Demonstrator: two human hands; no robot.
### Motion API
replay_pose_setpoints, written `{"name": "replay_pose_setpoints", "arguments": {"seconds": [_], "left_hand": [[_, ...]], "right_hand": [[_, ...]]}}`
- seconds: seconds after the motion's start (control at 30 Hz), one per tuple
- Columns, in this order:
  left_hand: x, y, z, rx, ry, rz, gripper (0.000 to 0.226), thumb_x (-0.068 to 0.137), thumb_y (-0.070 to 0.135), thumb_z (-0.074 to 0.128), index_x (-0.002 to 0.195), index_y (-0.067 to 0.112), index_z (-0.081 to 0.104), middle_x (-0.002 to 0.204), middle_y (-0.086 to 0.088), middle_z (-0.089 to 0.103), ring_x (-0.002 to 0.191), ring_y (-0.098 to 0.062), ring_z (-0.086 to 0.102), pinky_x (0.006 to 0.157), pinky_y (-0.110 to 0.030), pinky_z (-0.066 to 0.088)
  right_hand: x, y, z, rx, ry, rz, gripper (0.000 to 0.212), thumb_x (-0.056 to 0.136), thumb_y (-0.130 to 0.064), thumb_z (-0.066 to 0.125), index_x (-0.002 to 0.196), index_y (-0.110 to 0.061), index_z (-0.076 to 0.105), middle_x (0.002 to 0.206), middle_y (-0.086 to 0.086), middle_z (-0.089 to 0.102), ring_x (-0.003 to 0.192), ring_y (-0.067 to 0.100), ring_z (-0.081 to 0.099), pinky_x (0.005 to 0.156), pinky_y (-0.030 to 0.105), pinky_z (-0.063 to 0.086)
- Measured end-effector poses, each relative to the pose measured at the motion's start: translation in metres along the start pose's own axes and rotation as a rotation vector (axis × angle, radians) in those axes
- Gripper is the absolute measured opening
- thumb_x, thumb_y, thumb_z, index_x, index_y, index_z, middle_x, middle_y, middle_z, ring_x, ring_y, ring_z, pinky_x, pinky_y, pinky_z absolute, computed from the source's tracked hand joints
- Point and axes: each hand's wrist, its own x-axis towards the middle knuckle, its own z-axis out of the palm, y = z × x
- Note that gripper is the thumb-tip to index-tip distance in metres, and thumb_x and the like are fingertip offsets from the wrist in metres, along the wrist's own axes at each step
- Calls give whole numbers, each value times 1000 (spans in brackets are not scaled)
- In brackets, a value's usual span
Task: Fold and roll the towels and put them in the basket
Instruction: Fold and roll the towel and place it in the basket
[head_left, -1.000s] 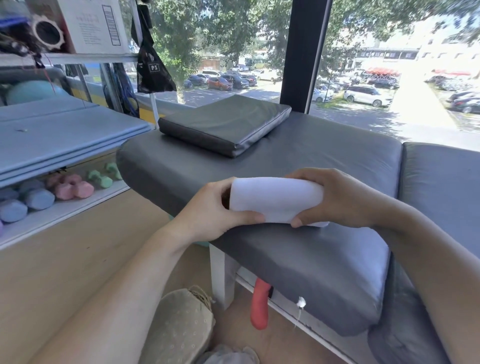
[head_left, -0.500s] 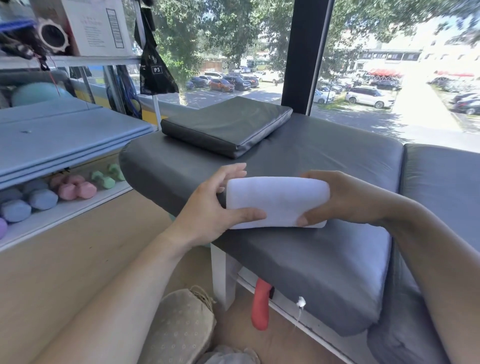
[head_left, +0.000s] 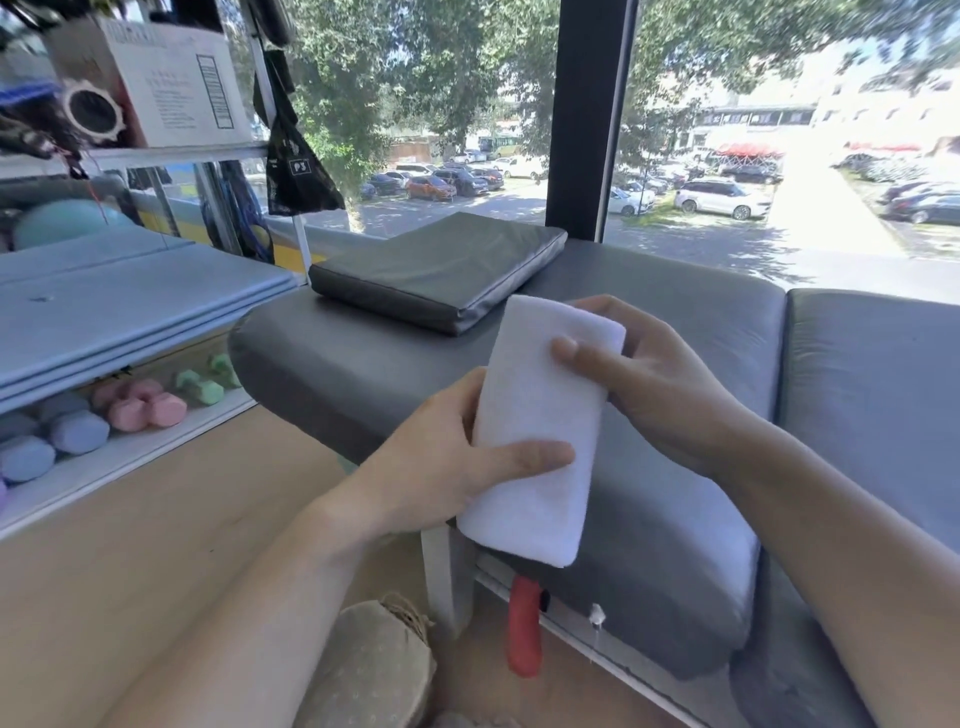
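Lifted and turned since a moment ago, the rolled white towel (head_left: 540, 431) now stands nearly upright above the grey bench cushion (head_left: 675, 587). My left hand (head_left: 441, 467) grips its lower half, my right hand (head_left: 644, 379) its top.

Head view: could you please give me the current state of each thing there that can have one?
White towel: rolled, held up on a slant over the grey bench.
Left hand: grips the towel's lower part, thumb across its front.
Right hand: holds the towel's upper end.
Grey bench: carries a flat grey pad.
Woven basket: on the floor, contents not visible.
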Motion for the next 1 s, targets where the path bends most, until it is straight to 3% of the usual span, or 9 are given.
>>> {"name": "replay_pose_setpoints", "arguments": {"seconds": [0.13,0.27,0.37,0.43,0.67,0.8,0.9,1.0], "left_hand": [[-6,1,6,-34,165,31,52,75,37,87,120,26,63,107,6,76,97,-13,74,85,-43,61],[-19,-4,-3,-194,231,37,49,74,32,84,119,22,67,108,1,77,99,-19,74,86,-44,61],[-33,-14,-16,-353,261,8,40,75,21,81,113,15,71,107,-8,76,99,-26,73,87,-45,60],[-42,-23,-25,-420,255,-20,39,74,17,81,111,14,71,108,-10,76,101,-27,73,87,-43,59],[-68,-64,-76,-388,474,-167,56,68,41,84,114,14,66,112,-7,74,99,-20,69,76,-34,56],[-78,-97,-106,-318,493,-237,53,72,30,89,116,12,66,115,-10,73,103,-24,70,83,-40,59],[-83,-128,-125,-257,544,-293,45,76,27,88,113,14,66,110,-5,71,102,-22,68,85,-40,59],[-90,-164,-145,-90,618,-334,44,79,24,86,116,13,64,111,-3,68,103,-18,65,78,-28,52]], "right_hand": [[-7,0,19,-58,14,-13,67,76,-65,67,123,-17,62,106,4,75,97,17,72,79,36,59],[-13,-1,28,-73,-216,11,88,72,-69,74,143,-24,48,128,1,68,118,17,66,97,36,56],[-23,-4,50,-200,-399,49,67,83,-41,80,140,-30,48,125,-6,69,115,12,67,96,38,56],[-29,-3,66,-262,-438,56,57,84,-33,80,133,-33,51,117,-10,70,107,9,69,89,35,59],[-26,7,107,-400,-464,134,66,84,-40,79,138,-52,44,109,-17,73,97,6,71,83,30,57],[-17,25,147,-484,-490,185,63,84,-45,77,139,-44,47,108,-20,71,93,-4,67,72,15,49],[-8,56,191,-493,-463,219,58,86,-47,76,137,-35,51,112,-15,68,97,2,66,83,29,56],[4,94,232,-458,-471,289,50,90,-41,73,133,-29,51,109,-11,67,94,5,65,78,26,53]]}}
